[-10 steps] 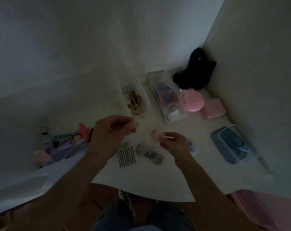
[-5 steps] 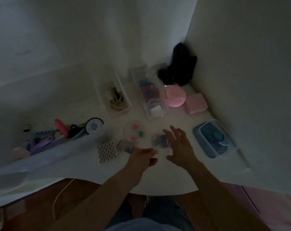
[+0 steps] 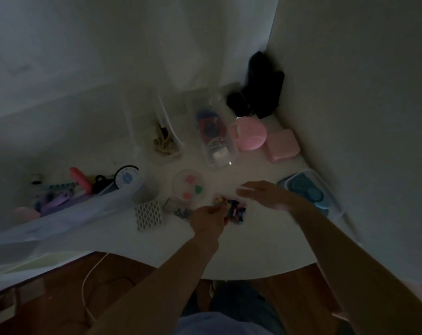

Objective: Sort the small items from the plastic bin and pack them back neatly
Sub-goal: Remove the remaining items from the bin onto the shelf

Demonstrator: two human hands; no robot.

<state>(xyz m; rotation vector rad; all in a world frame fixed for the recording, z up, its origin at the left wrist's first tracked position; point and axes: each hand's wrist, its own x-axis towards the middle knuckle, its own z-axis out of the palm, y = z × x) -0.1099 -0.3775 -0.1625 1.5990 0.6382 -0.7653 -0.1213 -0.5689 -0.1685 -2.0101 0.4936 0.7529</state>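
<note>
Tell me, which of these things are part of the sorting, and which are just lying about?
In the job: left hand, right hand, colourful bits, round dish, clear bins.

Lying about: black bundle, pink bowl, pink case, blue box.

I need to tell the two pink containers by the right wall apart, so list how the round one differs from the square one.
The round pink container is circular and domed; the square pink case is flat with rounded corners. The round one is the brighter pink and lies nearer the clear bin; the square one lies against the right wall. Both are pink, look closed, and rest on the white table.
</note>
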